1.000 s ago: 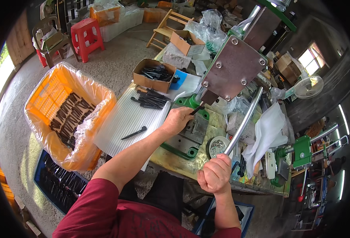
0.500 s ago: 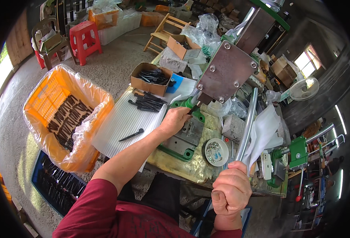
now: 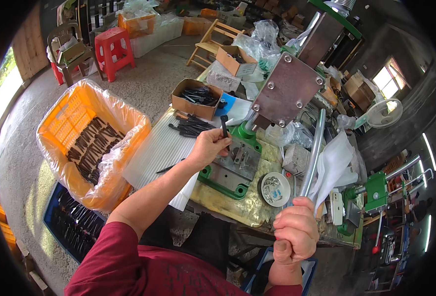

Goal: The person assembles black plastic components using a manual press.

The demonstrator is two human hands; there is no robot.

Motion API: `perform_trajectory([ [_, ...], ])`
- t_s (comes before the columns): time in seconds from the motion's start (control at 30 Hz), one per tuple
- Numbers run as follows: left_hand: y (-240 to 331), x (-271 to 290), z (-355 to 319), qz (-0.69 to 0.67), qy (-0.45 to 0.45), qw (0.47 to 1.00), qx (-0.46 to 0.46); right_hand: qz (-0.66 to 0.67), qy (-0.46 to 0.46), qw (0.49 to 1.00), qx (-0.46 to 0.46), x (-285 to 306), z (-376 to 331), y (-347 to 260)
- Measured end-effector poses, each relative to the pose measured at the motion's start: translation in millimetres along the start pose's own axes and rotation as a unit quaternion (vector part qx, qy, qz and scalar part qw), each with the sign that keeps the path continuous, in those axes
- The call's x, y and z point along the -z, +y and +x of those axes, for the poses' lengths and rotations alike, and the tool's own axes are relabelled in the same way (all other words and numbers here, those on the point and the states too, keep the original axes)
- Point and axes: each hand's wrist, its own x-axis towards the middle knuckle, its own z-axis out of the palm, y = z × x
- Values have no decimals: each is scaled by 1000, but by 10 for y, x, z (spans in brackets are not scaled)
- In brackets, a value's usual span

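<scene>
My left hand (image 3: pixel 208 149) pinches a slender black part with a wider head (image 3: pixel 224 123), held up over the green base of a hand press (image 3: pixel 235 191). Small metal fittings (image 3: pixel 239 157) sit on the base's steel plate. Around the shiny metal lever (image 3: pixel 317 148) of the press, my right hand (image 3: pixel 296 231) is wrapped at its lower end. On the white ribbed foam sheet (image 3: pixel 146 155), a pile of similar black parts (image 3: pixel 190 126) lies beyond my left wrist. Another single black part (image 3: pixel 167 168) lies there, partly hidden by my forearm.
The press head (image 3: pixel 288 91) rises above the bench. A white bowl of small metal pieces (image 3: pixel 275 189) stands right of the base. A cardboard box of black parts (image 3: pixel 196 101) is behind the foam. A lined orange crate (image 3: pixel 70 118) and blue tray (image 3: pixel 55 222) are at left.
My left hand has drawn back from under the press head, bringing the black part into sight, upright. My right hand stays on the lever. The whole view has shifted slightly.
</scene>
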Motion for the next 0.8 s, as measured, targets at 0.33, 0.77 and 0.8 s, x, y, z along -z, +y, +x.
perform_trajectory([
  [0.33, 175, 526, -276, 13, 5, 1000, 8, -43, 139, 989, 0, -45, -51, -77],
  [0.77, 74, 1161, -643, 554, -67, 828, 49, 44, 335, 939, -68, -136, -464, 152],
  [0.8, 52, 1168, -661, 554, -66, 828, 51, 46, 335, 939, -68, -170, -477, 150],
])
